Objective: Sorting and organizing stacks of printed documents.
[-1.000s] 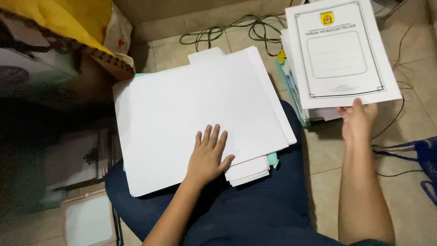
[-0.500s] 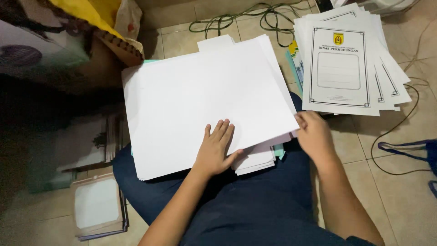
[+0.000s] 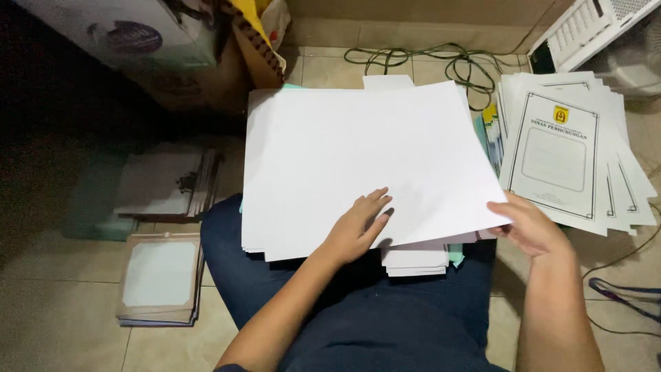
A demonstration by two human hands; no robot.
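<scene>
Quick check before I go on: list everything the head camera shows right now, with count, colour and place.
blank sheets: a stack, white, on the lap, centre
smaller papers: a few, white and pale green, sticking out under the stack's near edge
bordered forms: a fanned pile, white with dark borders and a yellow emblem, floor at right
folders: one pile, grey, floor at left
framed boards: one pile, brown-edged with pale centre, floor lower left
cardboard box: one, top left
cables: a tangle, green, floor at top
white grille: one, top right corner
left hand: flat on the top sheet
right hand: gripping the top sheet's right corner
</scene>
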